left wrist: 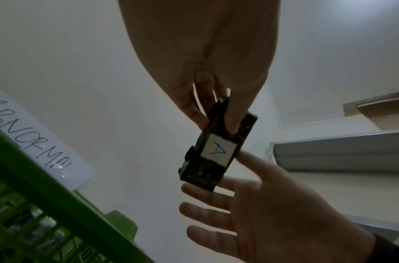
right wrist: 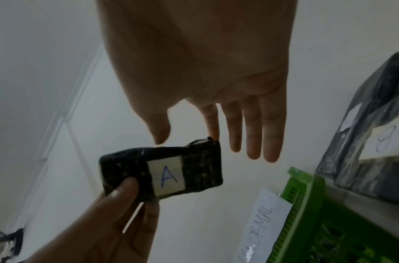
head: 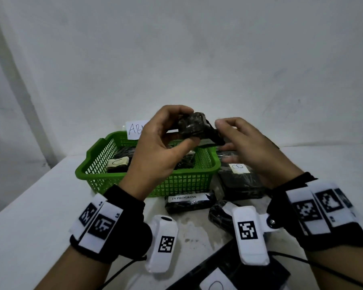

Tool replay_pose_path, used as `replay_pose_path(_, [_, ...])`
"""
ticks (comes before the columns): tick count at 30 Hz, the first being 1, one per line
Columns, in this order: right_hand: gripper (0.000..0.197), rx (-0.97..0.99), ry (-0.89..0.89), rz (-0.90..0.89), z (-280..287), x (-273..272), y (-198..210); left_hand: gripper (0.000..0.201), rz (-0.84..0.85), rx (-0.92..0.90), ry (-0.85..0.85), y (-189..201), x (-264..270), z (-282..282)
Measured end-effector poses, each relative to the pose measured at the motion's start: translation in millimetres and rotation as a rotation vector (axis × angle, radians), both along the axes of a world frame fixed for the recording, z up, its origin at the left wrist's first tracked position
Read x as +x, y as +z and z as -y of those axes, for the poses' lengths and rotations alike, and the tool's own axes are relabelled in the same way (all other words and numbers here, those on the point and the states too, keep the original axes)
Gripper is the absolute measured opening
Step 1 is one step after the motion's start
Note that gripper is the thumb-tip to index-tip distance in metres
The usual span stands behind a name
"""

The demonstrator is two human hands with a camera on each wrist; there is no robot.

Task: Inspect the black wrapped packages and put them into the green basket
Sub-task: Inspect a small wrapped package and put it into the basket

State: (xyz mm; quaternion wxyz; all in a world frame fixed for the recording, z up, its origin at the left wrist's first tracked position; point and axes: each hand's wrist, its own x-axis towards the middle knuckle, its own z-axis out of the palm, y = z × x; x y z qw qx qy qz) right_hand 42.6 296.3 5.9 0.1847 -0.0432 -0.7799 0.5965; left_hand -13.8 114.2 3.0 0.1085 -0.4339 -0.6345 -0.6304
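Observation:
A small black wrapped package (head: 194, 127) with a white label marked "A" (right wrist: 168, 176) is held in the air above the green basket (head: 182, 182). My left hand (head: 185, 126) pinches its left end between thumb and fingers, which the left wrist view (left wrist: 216, 122) also shows. My right hand (head: 224, 137) is beside the package's right end with straight, spread fingers. In the right wrist view its index fingertip (right wrist: 214, 133) touches the package's upper corner. The basket holds black packages, one labelled "C" (head: 118, 163).
A paper sign reading "ABNORMAL" (head: 134, 128) stands behind the basket. On the white table (head: 40, 206) right of the basket lies a large black package marked "B" (head: 239, 178). An "IN PROGRESS" package (head: 189, 203) and other black packages lie nearer me. A wall rises close behind.

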Motion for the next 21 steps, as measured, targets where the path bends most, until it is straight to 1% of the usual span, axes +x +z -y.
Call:
replay_pose_path(2, [0.076, -0.053, 0.100, 0.026, 3.1, 2.9, 2.4, 0.042, -0.072, -0.040, 0.054, 0.4, -1.5, 1.4])
replay_pose_path(4, [0.087, -0.048, 0.196, 0.048, 5.4, 5.8, 4.7, 0.041, -0.133, -0.094, 0.078, 1.1, -1.2, 2.2])
replay_pose_path(6, [0.085, -0.048, 0.246, 0.059, 5.5, 6.3, 3.3, 0.039, -0.162, -0.133, 0.083, 1.5, 0.6, 2.3])
replay_pose_path(8, [0.079, -0.087, 0.248, 0.047, 5.5, 4.7, 0.5, 0.041, -0.182, -0.169, 0.102, 2.0, 2.1, 2.4])
replay_pose_path(11, [0.070, -0.172, 0.191, -0.060, 6.5, 0.5, -2.0, 0.046, -0.197, -0.204, 0.091, 1.7, 1.3, 3.9])
replay_pose_path(13, [0.070, -0.188, 0.145, -0.137, 6.2, -1.2, -1.9, 0.046, -0.126, -0.193, -0.004, 2.1, 1.0, 6.6])
replay_pose_path(15, [0.076, -0.176, 0.135, -0.187, 3.8, -1.4, -1.3, 0.041, -0.013, -0.134, -0.067, 2.3, 1.3, 7.8])
replay_pose_path(17, [0.085, -0.120, 0.136, -0.216, 1.7, -0.4, -2.0, 0.030, 0.111, -0.077, -0.034, 3.5, 1.7, 6.9])
replay_pose_path(18, [0.088, -0.079, 0.135, -0.222, 1.2, 0.1, -2.7, 0.025, 0.186, -0.080, -0.011, 4.6, 2.0, 6.3])
replay_pose_path(19, [0.091, -0.036, 0.139, -0.230, 1.6, 0.6, -3.1, 0.027, 0.253, -0.117, 0.008, 5.2, 1.0, 5.9])
replay_pose_path(21, [0.085, 0.026, 0.152, -0.265, 3.5, -0.2, -4.5, 0.034, 0.343, -0.247, 0.035, 5.2, -0.7, 5.8])
